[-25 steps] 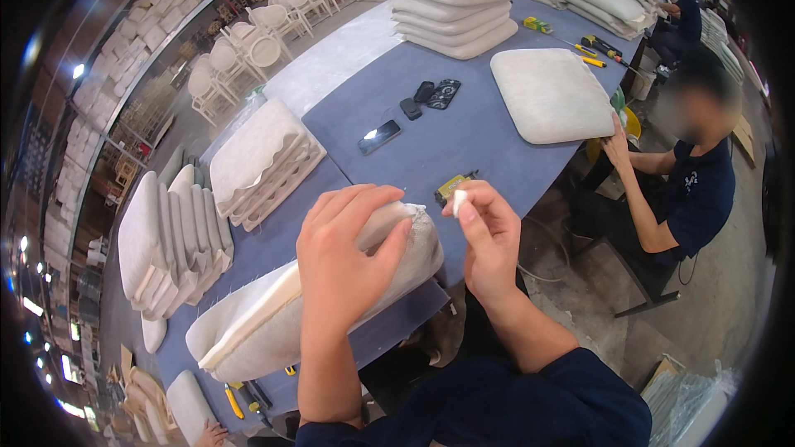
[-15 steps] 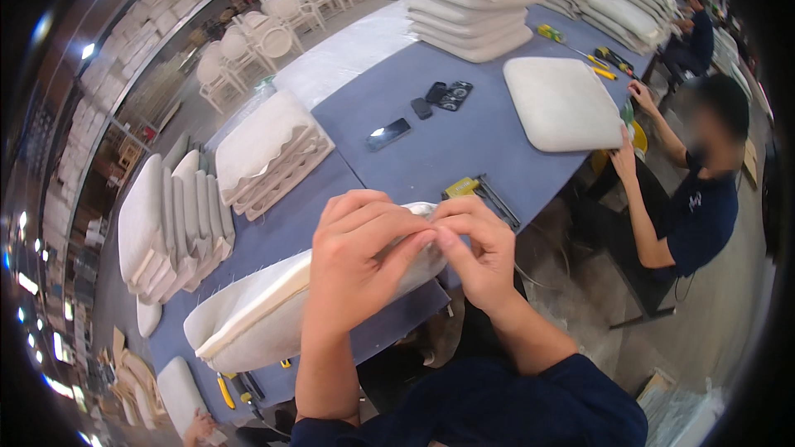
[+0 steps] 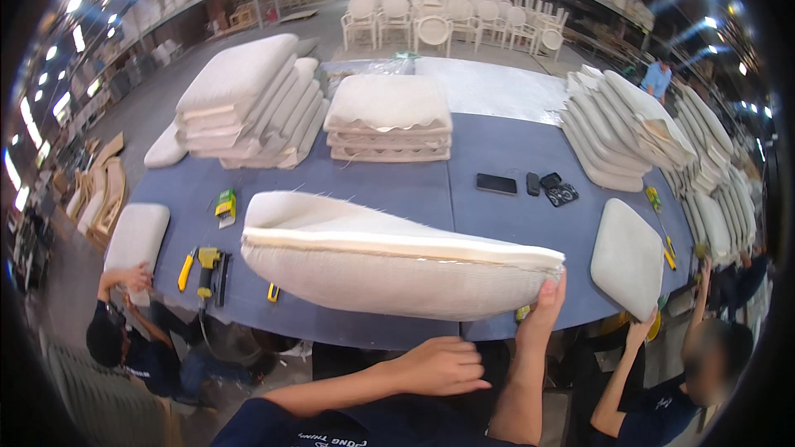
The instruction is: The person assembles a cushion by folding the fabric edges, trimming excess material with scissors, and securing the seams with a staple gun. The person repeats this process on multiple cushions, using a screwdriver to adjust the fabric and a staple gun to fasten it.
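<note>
A beige upholstered seat cushion (image 3: 389, 281) stands on its side in front of me. Its long upper edge shows a cream strip and frayed fabric threads. Around its right end, my right hand (image 3: 548, 298) grips the corner, thumb and fingers against the cover. My left hand (image 3: 439, 366) is below the cushion, apart from it, in front of my body. Its fingers are loosely curled and nothing shows in them.
The blue table (image 3: 364, 178) holds cushion stacks (image 3: 389, 108), a phone (image 3: 497, 184), a nail gun (image 3: 209, 273), a yellow cutter (image 3: 187, 270) and a small green box (image 3: 225, 208). One co-worker (image 3: 141, 339) sits at left; another (image 3: 696, 372) at right handles a cushion (image 3: 628, 257).
Both hands were pinching the cushion's edge at its right end. My left hand has let go and dropped below it; the right still holds on. My view has swung to the left.
</note>
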`<state>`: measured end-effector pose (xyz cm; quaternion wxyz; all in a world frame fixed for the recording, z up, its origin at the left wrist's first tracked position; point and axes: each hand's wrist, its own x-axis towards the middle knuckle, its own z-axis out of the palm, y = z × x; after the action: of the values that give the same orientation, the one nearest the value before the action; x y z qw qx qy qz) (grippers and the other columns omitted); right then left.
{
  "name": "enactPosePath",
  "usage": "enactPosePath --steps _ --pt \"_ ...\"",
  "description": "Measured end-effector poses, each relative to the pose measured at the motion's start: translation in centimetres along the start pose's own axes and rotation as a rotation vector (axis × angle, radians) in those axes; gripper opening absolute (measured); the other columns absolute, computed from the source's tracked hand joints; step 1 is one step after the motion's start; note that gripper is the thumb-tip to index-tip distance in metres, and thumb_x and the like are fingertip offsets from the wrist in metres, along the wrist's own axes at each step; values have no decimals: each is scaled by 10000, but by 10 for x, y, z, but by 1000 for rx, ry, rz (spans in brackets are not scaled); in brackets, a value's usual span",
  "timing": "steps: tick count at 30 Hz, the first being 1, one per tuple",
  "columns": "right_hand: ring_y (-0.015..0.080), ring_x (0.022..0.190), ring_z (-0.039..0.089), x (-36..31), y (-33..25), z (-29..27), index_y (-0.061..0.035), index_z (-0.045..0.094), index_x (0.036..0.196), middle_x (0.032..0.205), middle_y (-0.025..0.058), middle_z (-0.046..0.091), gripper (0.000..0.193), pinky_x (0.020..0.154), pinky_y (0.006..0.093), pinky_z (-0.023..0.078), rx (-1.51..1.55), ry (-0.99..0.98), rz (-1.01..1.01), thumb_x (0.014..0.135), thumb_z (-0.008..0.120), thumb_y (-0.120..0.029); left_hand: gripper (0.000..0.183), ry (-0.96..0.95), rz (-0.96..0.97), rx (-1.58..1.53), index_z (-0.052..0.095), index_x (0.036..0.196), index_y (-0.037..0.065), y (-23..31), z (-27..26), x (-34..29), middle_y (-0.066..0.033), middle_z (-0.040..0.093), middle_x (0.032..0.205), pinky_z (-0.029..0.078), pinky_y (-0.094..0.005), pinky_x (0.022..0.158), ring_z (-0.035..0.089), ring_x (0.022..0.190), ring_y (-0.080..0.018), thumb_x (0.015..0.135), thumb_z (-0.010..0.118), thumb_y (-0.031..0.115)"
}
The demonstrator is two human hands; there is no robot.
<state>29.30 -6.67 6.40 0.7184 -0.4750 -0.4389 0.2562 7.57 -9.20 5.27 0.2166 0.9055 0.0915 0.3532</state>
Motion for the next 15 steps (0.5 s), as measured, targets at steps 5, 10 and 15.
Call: enactPosePath --steps 5,10,15 --pt "279 1425 527 1 5 17 8 468 1562 1500 162 557 753 1221 449 404 84 205 59 1088 658 -546 439 -341 -951 217 791 955 100 -60 25 -235 -141 786 1015 619 -529 854 758 998 -393 1066 653 502" --pt "307 1513 481 9 -2 27 -35 405 1663 1608 190 511 722 1269 462 371 -117 258 -48 1129 605 -478 378 244 -1481 331 763 797 61 -28 -44 -340 -190 740 794 564 -531 723 730 779 -406 990 744 385" --pt "342 1515 478 33 -6 45 -26 399 1658 1612 222 493 708 1264 485 381 -161 245 -80 1129 604 -450 429 618 -1833 400 833 990 42 -42 -69 -445 -218 797 945 607 -504 820 779 894 -397 1035 709 450"
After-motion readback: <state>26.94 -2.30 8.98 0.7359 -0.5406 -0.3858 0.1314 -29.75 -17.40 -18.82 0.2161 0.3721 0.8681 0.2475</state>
